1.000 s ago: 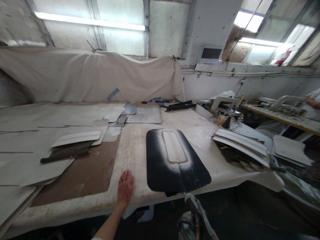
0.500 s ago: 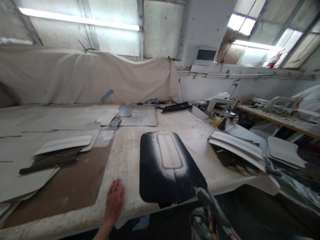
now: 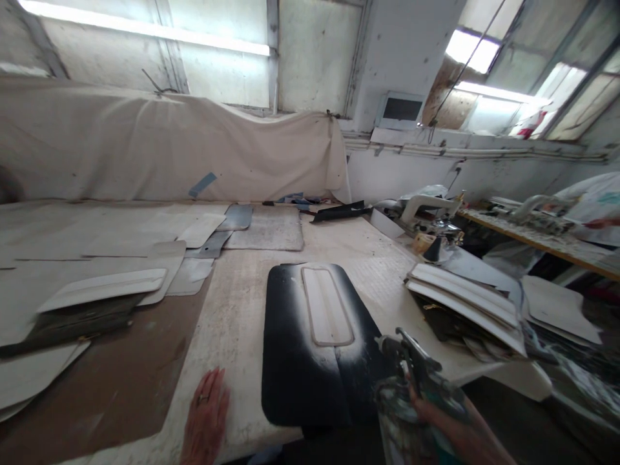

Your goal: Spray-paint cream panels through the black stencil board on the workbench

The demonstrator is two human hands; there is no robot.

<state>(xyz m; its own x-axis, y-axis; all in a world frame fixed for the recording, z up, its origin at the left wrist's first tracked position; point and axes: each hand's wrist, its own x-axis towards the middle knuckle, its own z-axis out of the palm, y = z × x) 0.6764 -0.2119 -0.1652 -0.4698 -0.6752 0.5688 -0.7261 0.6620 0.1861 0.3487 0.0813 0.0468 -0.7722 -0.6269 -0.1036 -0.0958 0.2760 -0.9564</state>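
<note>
- The metal spray gun point(image 3: 411, 381), gripped in the right hand point(image 3: 448, 429), hung over the near right corner of the flat black panel with a pale raised insert point(image 3: 310, 361).
- The gun looked heavy and rigid, best taken by its handle.
- The left hand point(image 3: 206, 420) lay open, fingers flat, on the white worktable point(image 3: 232, 323), left of the panel.

Not much of the person shows up here, just two bare hands at the near edge of the shot. The left hand point(image 3: 206, 423) has a thin ring on one finger, looks like a plain metal band, and no glove or sleeve anywhere near the wrist. The right hand point(image 3: 438, 416) is bare too, and the forearm behind it has no sleeve or watch.
</note>
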